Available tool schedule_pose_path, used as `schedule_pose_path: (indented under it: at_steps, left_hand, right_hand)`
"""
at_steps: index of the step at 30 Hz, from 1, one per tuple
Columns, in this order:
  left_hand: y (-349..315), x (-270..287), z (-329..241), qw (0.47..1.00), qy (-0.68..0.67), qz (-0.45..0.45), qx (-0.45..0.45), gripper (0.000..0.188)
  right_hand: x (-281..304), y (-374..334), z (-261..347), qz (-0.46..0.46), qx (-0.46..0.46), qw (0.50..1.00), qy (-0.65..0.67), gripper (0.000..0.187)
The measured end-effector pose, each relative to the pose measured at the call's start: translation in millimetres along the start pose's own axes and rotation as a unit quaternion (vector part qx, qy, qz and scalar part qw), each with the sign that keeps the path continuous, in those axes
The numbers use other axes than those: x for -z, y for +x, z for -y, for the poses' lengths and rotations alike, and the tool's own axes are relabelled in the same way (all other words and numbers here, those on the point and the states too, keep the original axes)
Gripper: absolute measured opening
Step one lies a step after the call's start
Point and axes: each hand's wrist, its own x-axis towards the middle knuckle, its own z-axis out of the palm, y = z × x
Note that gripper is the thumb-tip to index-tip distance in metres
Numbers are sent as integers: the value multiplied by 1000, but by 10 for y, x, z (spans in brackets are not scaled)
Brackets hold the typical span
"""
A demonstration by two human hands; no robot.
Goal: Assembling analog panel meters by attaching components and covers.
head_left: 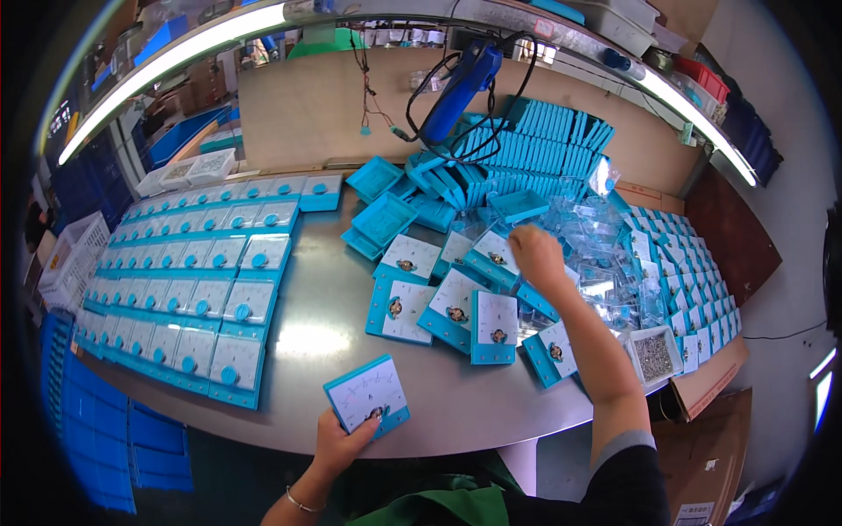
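My left hand [340,438] grips a panel meter [368,394] by its lower edge at the front of the metal table. The meter has a blue case and a white dial, with its coil mechanism bare under my thumb. Farther off to the right, my right hand [538,256] is curled beside an open-dial meter [493,254] and the heap of clear plastic covers [592,237]. Whatever its fingers hold, if anything, is hidden. Several more uncovered meters, such as one [496,326] near the middle, lie overlapping between my hands.
Rows of covered meters [202,302] fill the left side. Blue cases [526,145] are stacked at the back, with loose ones [384,219] in front. A white tub of small metal parts [653,355] and more meters [693,280] stand right. A blue tool [460,92] hangs overhead.
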Motion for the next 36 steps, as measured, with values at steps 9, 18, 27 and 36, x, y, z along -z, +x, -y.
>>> schedule_pose_path:
  at_steps: [9,18,27,36]
  left_hand:
    - [-18,-8,-42,997,-77,-19,23,30]
    - [-9,42,34,991,-96,-79,-39,29]
    - [-199,-26,-52,965,-226,-121,-52,26]
    - [-294,-108,-138,962,-252,-104,19,31]
  right_hand:
    - [-397,232,-766,169,-91,970,-146,13]
    - [997,-798,778,287,-232,774,515,14]
    - [797,-1884,1145,318,-26,903,288,35]
    - [647,-1759,1304,306,164,889,297,54]
